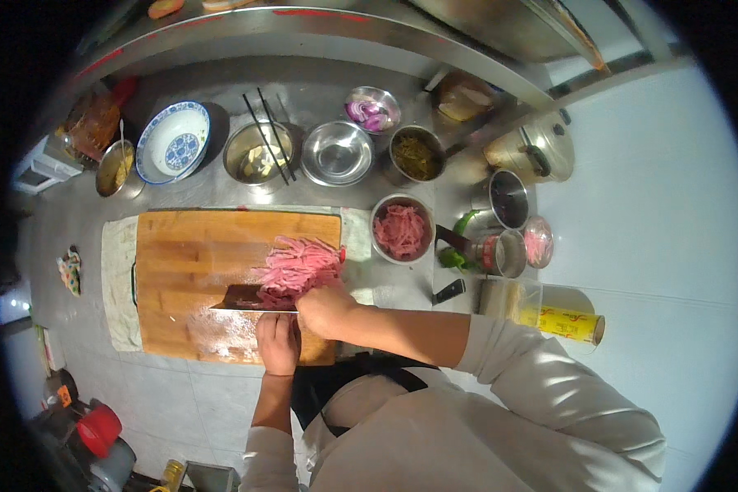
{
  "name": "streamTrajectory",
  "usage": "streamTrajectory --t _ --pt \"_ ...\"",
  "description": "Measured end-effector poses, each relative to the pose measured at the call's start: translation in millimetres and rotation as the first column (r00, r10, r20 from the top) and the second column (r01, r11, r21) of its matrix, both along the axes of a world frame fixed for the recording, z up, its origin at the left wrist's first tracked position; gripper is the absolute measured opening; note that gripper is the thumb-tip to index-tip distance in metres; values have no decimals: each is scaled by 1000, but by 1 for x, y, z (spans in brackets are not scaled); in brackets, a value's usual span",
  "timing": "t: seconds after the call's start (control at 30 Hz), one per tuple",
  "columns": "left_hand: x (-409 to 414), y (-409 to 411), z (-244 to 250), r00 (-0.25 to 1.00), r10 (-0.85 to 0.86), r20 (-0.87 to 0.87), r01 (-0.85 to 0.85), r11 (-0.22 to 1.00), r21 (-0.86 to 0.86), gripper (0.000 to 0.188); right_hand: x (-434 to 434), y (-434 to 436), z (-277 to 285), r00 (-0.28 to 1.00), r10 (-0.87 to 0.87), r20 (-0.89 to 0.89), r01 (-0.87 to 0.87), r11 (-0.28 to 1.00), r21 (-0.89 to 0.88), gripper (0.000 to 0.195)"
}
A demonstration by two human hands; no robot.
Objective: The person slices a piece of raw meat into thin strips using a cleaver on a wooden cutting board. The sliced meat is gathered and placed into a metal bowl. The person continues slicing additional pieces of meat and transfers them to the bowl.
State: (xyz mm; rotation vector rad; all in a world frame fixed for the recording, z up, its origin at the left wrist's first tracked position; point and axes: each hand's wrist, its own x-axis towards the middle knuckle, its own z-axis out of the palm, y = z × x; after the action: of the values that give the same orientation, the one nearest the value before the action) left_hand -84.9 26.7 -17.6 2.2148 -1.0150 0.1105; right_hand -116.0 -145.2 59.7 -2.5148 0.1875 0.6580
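Note:
On a wooden cutting board (190,264) lies a heap of raw pink meat strips (298,264). My right hand (325,312) is closed round the handle end of a cleaver (252,310), whose blade stands on edge and points left across the board. The handle is hidden in the fist. Just on the near side of the blade is my left hand (278,344), fingers together and fingertips at the blade; whether anything lies under them cannot be seen. A metal bowl (375,237) with more meat strips (400,230) stands off the board's far right corner.
Behind the board stand a blue-and-white bowl (187,117), a metal bowl with chopsticks (229,166), a shiny metal bowl (338,154) and a bowl of sliced onion (372,115). At right are a black knife handle (449,291), green peppers (453,259) and a yellow film roll (566,324).

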Motion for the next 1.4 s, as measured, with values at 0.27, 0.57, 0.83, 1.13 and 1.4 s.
streamTrajectory --t 0.27,0.57,0.83,1.13,1.4 --pt "1 -2 0 1000 27 1 -27 999 -42 22 -21 -24 34 994 47 -97 -48 999 -4 18" --pt "3 -2 14 996 58 -61 -60 998 -26 19 1 -21 38 983 166 -79 -171 983 -61 17" --pt "2 2 5 999 6 -41 -5 1000 24 20 -18 -10 12 992 -2 -124 0 1000 -14 21" --pt "3 12 7 998 -54 17 53 997 51 24 -23 -28 61 988 83 -131 -87 996 -24 20" --pt "3 8 17 994 -85 67 84 996 20 22 -17 -17 10 994 99 -49 -101 995 -28 19"
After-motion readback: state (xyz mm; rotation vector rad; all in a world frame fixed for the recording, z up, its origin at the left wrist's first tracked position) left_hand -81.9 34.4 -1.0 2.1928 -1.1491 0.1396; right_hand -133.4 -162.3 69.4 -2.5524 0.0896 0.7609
